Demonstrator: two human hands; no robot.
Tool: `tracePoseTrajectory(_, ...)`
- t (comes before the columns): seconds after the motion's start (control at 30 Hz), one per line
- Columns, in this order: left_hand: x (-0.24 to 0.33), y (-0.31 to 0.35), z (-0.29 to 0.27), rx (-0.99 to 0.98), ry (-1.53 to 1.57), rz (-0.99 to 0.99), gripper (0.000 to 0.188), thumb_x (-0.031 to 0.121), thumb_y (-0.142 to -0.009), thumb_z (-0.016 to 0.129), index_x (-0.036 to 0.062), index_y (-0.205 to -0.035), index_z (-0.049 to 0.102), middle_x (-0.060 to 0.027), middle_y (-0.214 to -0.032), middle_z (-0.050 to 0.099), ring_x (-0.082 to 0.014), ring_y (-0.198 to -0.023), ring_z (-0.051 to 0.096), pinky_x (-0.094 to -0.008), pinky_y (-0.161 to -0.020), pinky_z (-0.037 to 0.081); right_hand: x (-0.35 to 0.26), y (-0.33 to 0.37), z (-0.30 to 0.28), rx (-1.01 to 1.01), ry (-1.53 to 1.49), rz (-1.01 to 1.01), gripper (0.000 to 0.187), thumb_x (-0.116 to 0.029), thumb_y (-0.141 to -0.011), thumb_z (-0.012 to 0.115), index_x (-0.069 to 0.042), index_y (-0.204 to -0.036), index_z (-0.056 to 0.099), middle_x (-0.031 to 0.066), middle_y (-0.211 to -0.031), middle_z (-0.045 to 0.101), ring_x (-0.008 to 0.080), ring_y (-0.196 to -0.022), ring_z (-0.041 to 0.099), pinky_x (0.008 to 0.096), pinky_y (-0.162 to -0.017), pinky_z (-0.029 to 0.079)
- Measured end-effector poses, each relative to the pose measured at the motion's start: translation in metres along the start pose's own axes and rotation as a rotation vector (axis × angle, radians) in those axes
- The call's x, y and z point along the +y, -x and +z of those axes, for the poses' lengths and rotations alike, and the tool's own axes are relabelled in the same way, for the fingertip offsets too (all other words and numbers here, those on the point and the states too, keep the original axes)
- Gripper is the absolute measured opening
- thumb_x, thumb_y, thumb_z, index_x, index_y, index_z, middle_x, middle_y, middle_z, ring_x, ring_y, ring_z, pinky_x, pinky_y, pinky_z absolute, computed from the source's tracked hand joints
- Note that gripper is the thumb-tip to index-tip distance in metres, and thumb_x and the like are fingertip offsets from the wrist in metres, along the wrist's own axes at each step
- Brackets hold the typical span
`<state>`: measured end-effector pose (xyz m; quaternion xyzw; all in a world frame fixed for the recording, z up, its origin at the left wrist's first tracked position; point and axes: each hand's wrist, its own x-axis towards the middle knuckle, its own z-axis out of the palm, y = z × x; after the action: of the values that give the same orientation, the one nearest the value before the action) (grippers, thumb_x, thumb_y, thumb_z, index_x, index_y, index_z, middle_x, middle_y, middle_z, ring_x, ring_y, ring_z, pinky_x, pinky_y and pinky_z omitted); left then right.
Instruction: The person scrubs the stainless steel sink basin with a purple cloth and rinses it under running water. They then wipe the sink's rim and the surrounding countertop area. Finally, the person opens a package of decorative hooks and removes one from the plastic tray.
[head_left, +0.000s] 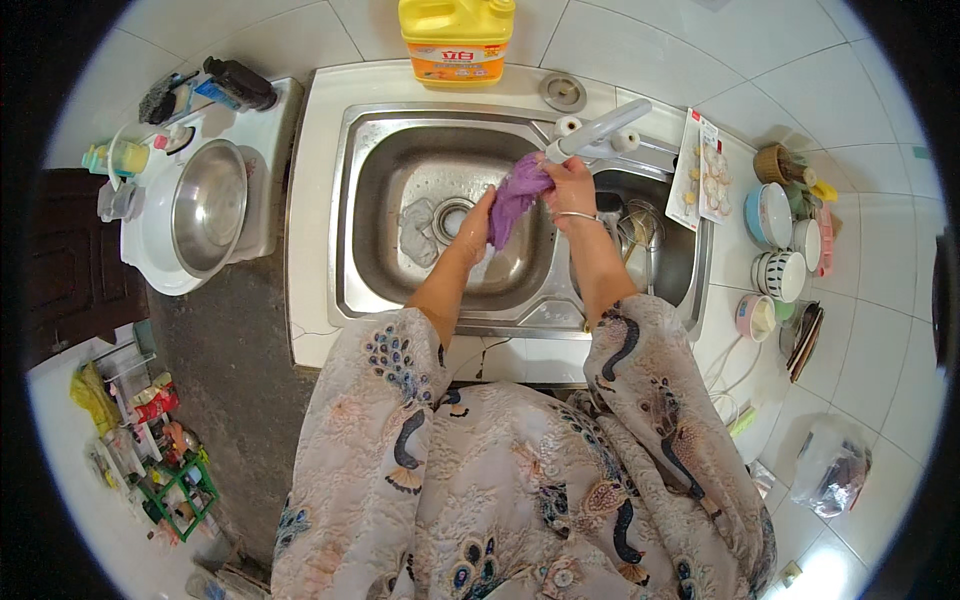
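A bunched purple cloth [516, 200] is stretched between my two hands, over the right side of the large left sink basin [385, 165]. My left hand [474, 232] is closed on its lower left end. My right hand [571, 192], with a bangle at the wrist, grips its upper right end just under the faucet spout [598, 130]. Down in the basin, a wet grey cloth [417, 232] lies beside the drain [455, 217].
The smaller right basin [685, 260] holds wire utensils [640, 225]. A yellow jug [457, 40] stands behind the sink. Bowls [768, 215] line the right counter. A metal basin [210, 208] rests on a white washbasin [150, 235] at the left; a green rack [185, 495] is lower left.
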<state>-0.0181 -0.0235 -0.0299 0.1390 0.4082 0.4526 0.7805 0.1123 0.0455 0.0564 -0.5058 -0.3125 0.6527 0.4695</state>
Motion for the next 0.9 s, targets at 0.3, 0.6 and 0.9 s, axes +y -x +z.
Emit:
tracePoseTrajectory(0.3,0.013,0.006,-0.007,-0.111,0.432,-0.114,0.027,0.022,-0.086,0.056,0.0061,-0.107,0.053,-0.009,-0.095,0.06,-0.0189,-0.076,0.059,-0.024,-0.049,0.045,0.021,0.014,-0.027,-0.162,0.532,-0.121,0.023,-0.016,-0.08,0.063,-0.001,-0.097,0.061,0.0056,-0.096,0.06,0.0126,-0.088,0.055,0.0277,-0.078,0.045)
tracePoseTrajectory(0.6,0.038,0.04,0.052,-0.2,0.414,-0.285,0.02,0.027,-0.082,0.06,0.0091,-0.09,0.055,-0.0046,-0.072,0.056,-0.0117,-0.05,0.045,-0.0189,-0.033,0.026,0.021,-0.009,-0.004,-0.497,0.006,0.405,0.039,-0.028,-0.08,0.066,0.0,-0.106,0.056,0.0091,-0.092,0.062,0.017,-0.08,0.061,0.0304,-0.074,0.05)
tracePoseTrajectory(0.9,0.029,0.017,0.05,0.414,-1.138,0.383,0.036,0.03,-0.073,0.066,0.0023,-0.094,0.055,-0.0051,-0.078,0.06,-0.0151,-0.07,0.06,-0.0263,-0.059,0.046,0.033,-0.034,0.005,-0.141,1.058,-0.067,0.041,-0.037,-0.079,0.06,0.002,-0.091,0.063,0.0116,-0.081,0.061,0.0175,-0.07,0.057,0.0294,-0.063,0.046)
